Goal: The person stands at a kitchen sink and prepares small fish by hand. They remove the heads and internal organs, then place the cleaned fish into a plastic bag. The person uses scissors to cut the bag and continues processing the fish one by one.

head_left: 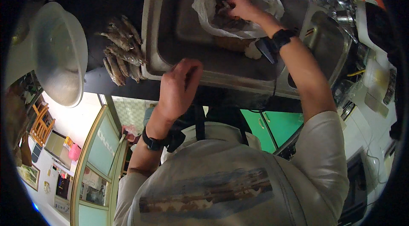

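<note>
Okay, right hand (241, 7) first: it's down inside the crinkled white translucent plastic bag (201, 6), fingers bent into dark, wet-looking contents (220, 9) that look like more fish. Can't tell if they've closed on a piece; the fingertips are buried. Bag sits mouth up in the large basin of the brushed stainless-steel sink (151, 21), ahead of me and to the right.

Left hand (180, 85) hangs over the near edge of the sink, loosely curled, fingers folded toward the thumb with just a narrow dark gap. Can't tell if anything's in it.

Key relation: the heap of slim, grey-brown whole fish (123, 53) lies on the black countertop (96, 79) just outside the sink's left rim, so it's left of and a bit beyond my left hand. That hand is clearly the nearer one; the right is across the basin. Most of the fish slant, long axes running from far left to near right, overlapping.

Counts: one bag, one sink with two basins, one wide frosted-plastic bowl (79, 62) left of the heap, two black wristbands (154, 142), one per wrist. Heap: roughly ten fish, overlap blocks an exact number. Bag contents: not countable. Also one tan, rough-looking lump (232, 44) in the basin below the bag, and one small pale lump (252, 51) beside it; material unclear for both.
</note>
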The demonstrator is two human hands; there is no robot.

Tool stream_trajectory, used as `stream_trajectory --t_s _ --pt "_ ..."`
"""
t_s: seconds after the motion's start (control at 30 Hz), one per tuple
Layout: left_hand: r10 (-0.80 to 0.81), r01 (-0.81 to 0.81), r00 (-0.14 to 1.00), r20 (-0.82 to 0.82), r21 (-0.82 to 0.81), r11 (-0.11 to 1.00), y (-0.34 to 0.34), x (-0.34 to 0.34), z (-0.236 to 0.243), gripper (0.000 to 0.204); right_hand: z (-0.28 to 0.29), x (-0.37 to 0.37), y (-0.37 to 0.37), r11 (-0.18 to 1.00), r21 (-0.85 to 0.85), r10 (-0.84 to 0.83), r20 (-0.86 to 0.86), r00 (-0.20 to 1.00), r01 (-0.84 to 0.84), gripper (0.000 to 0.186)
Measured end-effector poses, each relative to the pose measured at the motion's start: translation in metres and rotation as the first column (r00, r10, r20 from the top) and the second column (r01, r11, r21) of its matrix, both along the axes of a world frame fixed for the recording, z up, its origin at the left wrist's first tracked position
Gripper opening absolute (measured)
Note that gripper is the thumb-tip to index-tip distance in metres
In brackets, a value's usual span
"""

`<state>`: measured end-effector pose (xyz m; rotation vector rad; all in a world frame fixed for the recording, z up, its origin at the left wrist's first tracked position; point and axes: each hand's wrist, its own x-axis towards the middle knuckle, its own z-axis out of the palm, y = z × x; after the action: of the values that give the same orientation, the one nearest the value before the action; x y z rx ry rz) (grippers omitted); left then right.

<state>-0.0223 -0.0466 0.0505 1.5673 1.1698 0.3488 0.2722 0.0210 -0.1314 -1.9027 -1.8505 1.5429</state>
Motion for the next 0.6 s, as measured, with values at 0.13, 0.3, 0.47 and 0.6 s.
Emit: stream_trajectory --t_s 0.13,0.3,0.47,0.6 --pt "0.165 -0.145 0.976 0.139 -0.143 0.979 0.007 0.014 -0.010 0.015 0.060 0.020 -0.010 0.864 -0.383 -0.455 -0.320 0.831 0.326 0.024" --pt "0.373 -0.178 0.826 0.422 -0.433 0.884 0.030 0.064 -0.020 0.025 0.145 0.012 -0.040 0.755 -0.451 -0.655 -0.471 0.591 0.476 0.025" --pt "0.463 -0.013 0.705 0.537 -0.643 0.765 0.047 0.108 -0.009 0.023 0.194 -0.008 -0.056 0.739 -0.253 -0.643 -0.540 0.543 0.624 0.024" --pt "0.510 0.046 0.628 0.588 -0.682 0.730 0.053 0.117 -0.003 0.013 0.216 -0.014 -0.062 0.686 -0.190 -0.657 -0.576 0.486 0.703 0.024"
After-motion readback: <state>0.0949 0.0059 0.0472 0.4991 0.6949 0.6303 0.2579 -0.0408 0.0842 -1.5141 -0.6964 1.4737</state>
